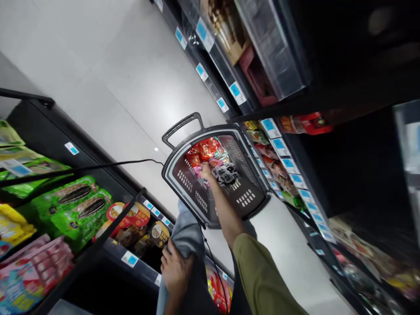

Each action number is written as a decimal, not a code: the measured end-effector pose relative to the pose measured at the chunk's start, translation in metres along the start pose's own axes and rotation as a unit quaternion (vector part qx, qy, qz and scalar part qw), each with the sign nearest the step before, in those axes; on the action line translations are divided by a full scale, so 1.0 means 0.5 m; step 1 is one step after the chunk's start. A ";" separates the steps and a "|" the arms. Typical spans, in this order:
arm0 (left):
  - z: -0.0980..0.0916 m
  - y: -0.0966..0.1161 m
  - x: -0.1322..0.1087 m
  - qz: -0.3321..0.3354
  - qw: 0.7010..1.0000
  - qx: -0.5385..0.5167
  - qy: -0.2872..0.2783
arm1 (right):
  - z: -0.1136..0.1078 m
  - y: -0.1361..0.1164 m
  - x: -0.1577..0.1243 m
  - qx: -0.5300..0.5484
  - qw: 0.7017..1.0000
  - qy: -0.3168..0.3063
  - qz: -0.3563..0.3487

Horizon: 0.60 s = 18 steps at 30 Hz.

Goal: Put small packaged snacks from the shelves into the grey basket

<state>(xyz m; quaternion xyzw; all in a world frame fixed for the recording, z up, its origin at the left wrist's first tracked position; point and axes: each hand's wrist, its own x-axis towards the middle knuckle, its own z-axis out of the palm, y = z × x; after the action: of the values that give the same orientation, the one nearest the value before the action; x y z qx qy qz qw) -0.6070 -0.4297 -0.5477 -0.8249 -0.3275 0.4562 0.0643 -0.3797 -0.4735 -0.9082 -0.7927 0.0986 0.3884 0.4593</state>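
Observation:
A dark shopping basket (190, 201) stands on the floor before me, its handle tipped to the far side. Deep inside it, my right hand (205, 171) has its fingers closed on a pink package (197, 169), partly hidden and too small to read. Red shiny packets (207, 148) and black-and-clear wrapped items (227, 173) lie around that hand. My left hand (175, 267) rests on my jeans at the knee (185, 232), fingers apart and holding nothing.
Shelves flank the aisle. On the left are green snack bags (82, 210), red-lidded tubs (136, 214) and pink packs (42, 267) behind a black rail (108, 234). Price tags (288, 164) line the right shelf close to the basket. A thin cord (131, 162) crosses leftward from the basket.

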 end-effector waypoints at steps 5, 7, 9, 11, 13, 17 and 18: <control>-0.005 0.019 -0.006 0.010 0.999 0.022 0.029 | -0.010 -0.026 -0.087 0.000 1.000 0.013 0.006; -0.005 0.025 -0.007 0.009 0.999 0.025 0.039 | -0.006 -0.025 -0.110 0.005 0.998 0.049 0.024; -0.004 0.027 -0.008 0.003 0.999 0.025 0.042 | -0.002 -0.017 -0.124 0.014 0.995 0.089 0.050; 0.000 0.028 -0.009 -0.004 0.999 0.021 0.038 | 0.000 -0.005 -0.129 0.026 0.988 0.128 0.083; 0.004 0.028 -0.011 -0.010 0.999 0.013 0.033 | 0.001 0.009 -0.126 0.039 0.979 0.162 0.118; 0.009 0.029 -0.018 -0.018 0.999 0.002 0.028 | -0.005 0.027 -0.111 0.065 0.967 0.195 0.151; 0.010 0.029 -0.021 -0.016 0.999 0.002 0.028 | -0.010 0.028 -0.108 0.072 0.966 0.198 0.151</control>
<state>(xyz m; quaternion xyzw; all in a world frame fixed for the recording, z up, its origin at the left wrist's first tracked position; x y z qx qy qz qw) -0.6078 -0.4479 -0.5490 -0.8316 -0.3383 0.4327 0.0824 -0.4210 -0.4959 -0.8777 -0.7948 0.3338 0.2801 0.4225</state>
